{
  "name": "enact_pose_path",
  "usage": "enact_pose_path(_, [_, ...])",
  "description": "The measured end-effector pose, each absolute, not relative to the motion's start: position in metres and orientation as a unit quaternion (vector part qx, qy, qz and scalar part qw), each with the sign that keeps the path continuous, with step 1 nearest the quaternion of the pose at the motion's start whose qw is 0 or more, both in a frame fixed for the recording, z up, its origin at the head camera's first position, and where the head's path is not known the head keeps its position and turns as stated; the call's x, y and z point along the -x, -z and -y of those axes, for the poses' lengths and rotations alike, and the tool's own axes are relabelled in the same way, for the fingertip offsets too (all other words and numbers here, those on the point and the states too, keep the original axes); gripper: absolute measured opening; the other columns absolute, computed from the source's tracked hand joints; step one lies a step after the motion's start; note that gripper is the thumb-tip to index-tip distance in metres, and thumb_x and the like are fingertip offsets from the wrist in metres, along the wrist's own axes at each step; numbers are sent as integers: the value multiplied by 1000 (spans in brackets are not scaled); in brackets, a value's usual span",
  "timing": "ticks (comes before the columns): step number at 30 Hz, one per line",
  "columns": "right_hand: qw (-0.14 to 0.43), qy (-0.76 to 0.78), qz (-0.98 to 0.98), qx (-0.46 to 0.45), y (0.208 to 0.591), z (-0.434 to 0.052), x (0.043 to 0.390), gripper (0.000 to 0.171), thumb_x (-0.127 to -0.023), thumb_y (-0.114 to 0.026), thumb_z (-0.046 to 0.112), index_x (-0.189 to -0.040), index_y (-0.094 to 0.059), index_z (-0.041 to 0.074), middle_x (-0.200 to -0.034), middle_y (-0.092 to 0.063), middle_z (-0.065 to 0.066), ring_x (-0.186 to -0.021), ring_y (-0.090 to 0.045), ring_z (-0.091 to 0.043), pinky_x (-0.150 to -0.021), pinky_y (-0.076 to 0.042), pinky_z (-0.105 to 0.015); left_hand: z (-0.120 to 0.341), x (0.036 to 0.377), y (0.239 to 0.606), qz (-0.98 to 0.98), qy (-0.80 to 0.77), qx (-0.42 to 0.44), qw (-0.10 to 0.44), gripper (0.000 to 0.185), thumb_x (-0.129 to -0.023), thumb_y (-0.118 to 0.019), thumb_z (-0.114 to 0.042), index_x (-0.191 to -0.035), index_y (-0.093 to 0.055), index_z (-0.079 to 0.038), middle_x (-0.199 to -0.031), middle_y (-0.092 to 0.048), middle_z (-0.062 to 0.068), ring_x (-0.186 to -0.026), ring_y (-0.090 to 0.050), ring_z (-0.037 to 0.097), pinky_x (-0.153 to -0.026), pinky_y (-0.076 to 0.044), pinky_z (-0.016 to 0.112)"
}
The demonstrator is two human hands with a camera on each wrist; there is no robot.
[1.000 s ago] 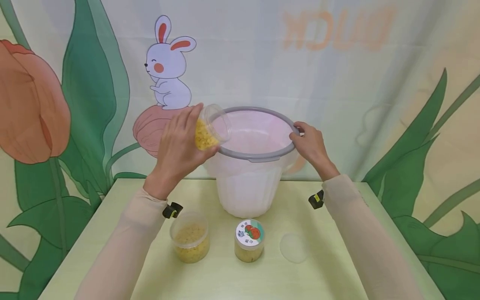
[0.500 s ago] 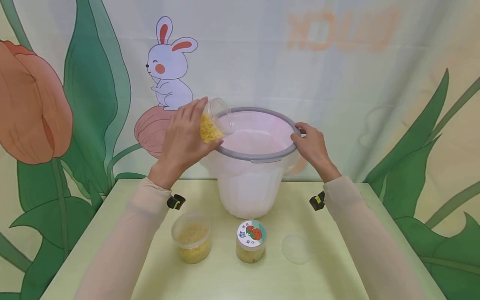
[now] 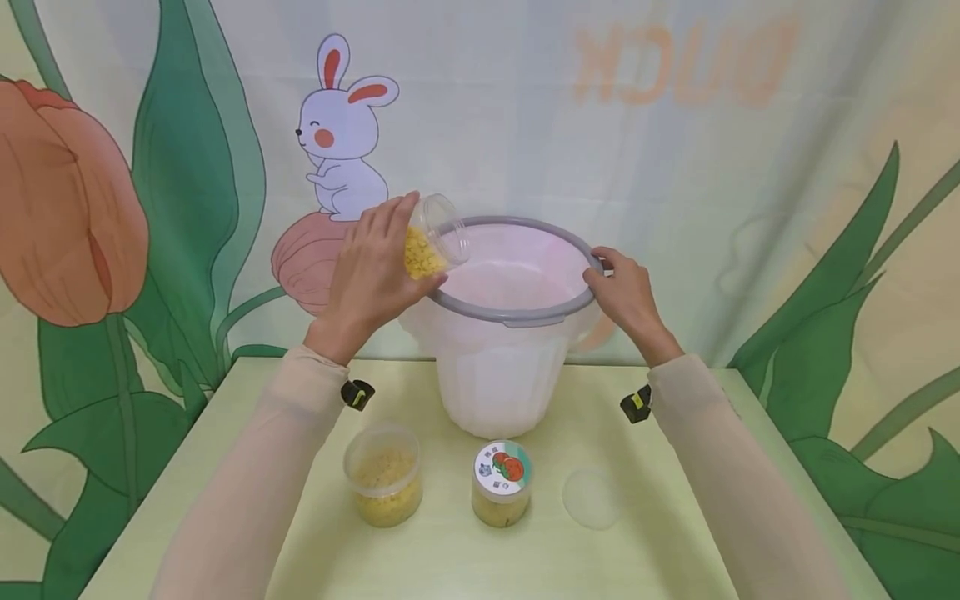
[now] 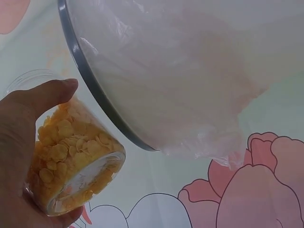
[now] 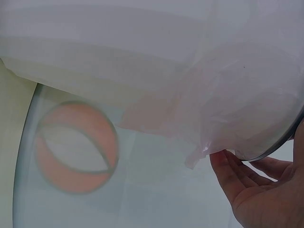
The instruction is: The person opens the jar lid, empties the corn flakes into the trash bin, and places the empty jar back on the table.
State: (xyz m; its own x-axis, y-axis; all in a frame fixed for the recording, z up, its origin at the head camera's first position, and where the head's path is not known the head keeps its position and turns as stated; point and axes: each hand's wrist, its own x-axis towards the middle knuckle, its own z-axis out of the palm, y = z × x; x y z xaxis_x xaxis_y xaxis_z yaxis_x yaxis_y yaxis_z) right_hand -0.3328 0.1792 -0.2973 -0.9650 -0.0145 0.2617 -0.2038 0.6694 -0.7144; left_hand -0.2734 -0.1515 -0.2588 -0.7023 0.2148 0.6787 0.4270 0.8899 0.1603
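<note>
1. Clear plastic jar of yellow flakes [image 3: 429, 243], lid off, is tipped with its open mouth over the left edge of the grey-rimmed white bucket lined with a thin plastic bag [image 3: 501, 367]; the flakes lie piled against the lower side.
2. Left hand [image 3: 371, 279] grips this jar, fingers and thumb curled around its wall; the left wrist view shows the thumb across the flakes.
3. Right hand [image 3: 626, 296] holds the bucket's grey rim on the right side, fingers curled over the rim and bag edge.
4. Bucket stands at the back of the pale green table [image 3: 675, 533].
5. In front of it stand an open clear tub of yellow flakes [image 3: 383, 475] and a small jar with a pictured lid [image 3: 501, 483].
6. Right of these a clear round lid [image 3: 591, 497] lies flat on the table.
</note>
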Motion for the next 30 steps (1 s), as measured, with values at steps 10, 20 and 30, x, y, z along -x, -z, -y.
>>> enact_pose_path(10, [120,-405,904,-61,299,-181,333,55,-95,-48,29,-146,-46,10,-142,-54,-19,-117,-63,-32,-91,-53,-45,144,282,251,913,145,183,334,100,-74,-81,-45,-153,-29,-13,-150,-43,13,-135,-41,33,-111,-36,51])
enact_pose_path(20, [116,-403,906,-61,298,-180,332,56,-94,-47,29,-147,-45,10,-142,-54,-19,-117,-62,-32,-91,-53,-44,142,289,245,917,113,196,329,99,-74,-81,-43,-153,-30,-12,-150,-42,13,-136,-40,34,-111,-35,53])
enact_pose_path(30, [119,-403,905,-64,298,-180,332,55,-94,-48,29,-146,-45,9,-141,-55,-19,-116,-63,-32,-92,-53,-44,140,292,240,926,82,198,311,99,-76,-81,-42,-154,-28,-14,-152,-40,13,-137,-37,35,-112,-34,54])
